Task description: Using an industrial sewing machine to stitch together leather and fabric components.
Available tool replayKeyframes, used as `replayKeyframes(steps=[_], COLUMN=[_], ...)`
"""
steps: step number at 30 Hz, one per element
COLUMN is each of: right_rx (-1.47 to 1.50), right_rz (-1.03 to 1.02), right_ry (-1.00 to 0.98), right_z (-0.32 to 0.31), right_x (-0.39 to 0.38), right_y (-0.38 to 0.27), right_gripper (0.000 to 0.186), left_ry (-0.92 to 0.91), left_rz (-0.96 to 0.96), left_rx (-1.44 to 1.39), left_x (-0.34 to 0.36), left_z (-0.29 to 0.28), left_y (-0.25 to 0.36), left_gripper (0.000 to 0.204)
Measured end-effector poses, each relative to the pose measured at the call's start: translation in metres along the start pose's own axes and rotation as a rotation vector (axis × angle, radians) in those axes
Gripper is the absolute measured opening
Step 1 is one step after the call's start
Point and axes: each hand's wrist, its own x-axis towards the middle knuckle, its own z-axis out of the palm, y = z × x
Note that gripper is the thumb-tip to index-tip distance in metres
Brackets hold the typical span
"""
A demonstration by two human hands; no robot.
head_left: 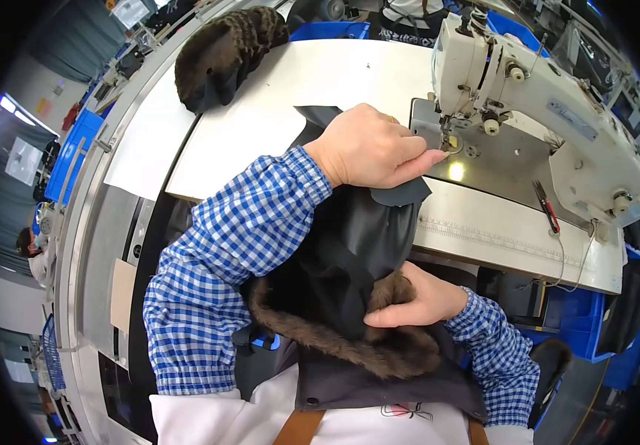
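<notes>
Across my lap and up to the table's front edge lies a fur-trimmed piece with smooth black lining (357, 230). Brown fur trim (342, 348) curves along its lower side. My left hand (379, 148) is closed over the black material at the table, its fingertips close to the sewing machine's needle. Black flaps show on both sides of that hand; its exact grip is hidden. Lower down, my right hand (424, 297) pinches the lining and fur between thumb and fingers. The white sewing machine (476, 67) stands just beyond my left hand, its lamp lit.
A bundle of brown fur pieces (223, 55) lies at the table's far left. Red-handled thread snips (548, 208) rest right of the needle, near a ruler strip (498, 241) along the front edge. A blue bin (579, 322) stands below the table at right.
</notes>
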Motion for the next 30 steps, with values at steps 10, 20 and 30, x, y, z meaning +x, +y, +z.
replayKeyframes(steps=[10,20,30], right_rx=[-0.331,-0.684,-0.803], right_rz=[-0.149,-0.926,-0.808], right_ry=[0.226,0.999,1.373], right_z=[0.000,-0.055,0.003], right_x=[0.002,-0.034,-0.202], right_y=[-0.025,-0.046,-0.057], right_gripper=[0.021,0.041,0.037], left_ry=[0.268,-0.211,-0.142], left_rz=[-0.007,-0.007,-0.919], left_rx=[-0.074,-0.348,-1.183], left_x=[0.012,0.001,-0.048], left_z=[-0.030,-0.125,0.002], left_y=[-0.007,0.067,0.057], left_gripper=[0.041,0.046,0.066])
